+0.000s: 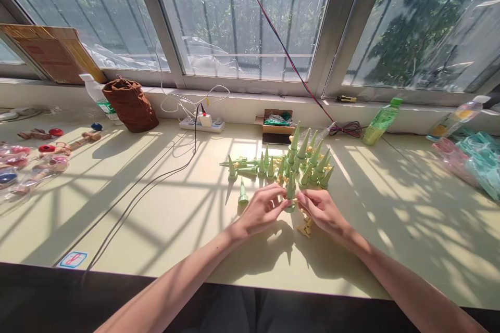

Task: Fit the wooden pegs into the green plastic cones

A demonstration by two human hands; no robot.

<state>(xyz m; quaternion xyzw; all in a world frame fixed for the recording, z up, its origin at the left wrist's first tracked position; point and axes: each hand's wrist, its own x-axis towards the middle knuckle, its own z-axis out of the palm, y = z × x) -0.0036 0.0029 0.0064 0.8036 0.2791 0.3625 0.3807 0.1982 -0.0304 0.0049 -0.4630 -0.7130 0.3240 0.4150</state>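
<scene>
Between my two hands a green pointed cone [291, 186] stands upright, a little above the pale table. My left hand [263, 208] is closed around its lower part, thumb and fingertips pinching its base. My right hand [322, 209] pinches a small pale-yellow piece [296, 200] against the cone's right side; the fingers partly cover it. Several loose yellow pieces [305, 228] lie on the table under my right hand. Just beyond, a cluster of similar green cones [302, 153] stands tightly packed, some with yellow bits. A single cone [242, 192] stands left of my left hand.
At the back are a small open carton [278, 124], a power strip [202, 125] with cables, a brown bag [130, 105] and a green bottle [382, 122]. Wrapped wooden toys [35, 158] lie left, plastic bags [478, 158] right. A cable [152, 179] crosses the table.
</scene>
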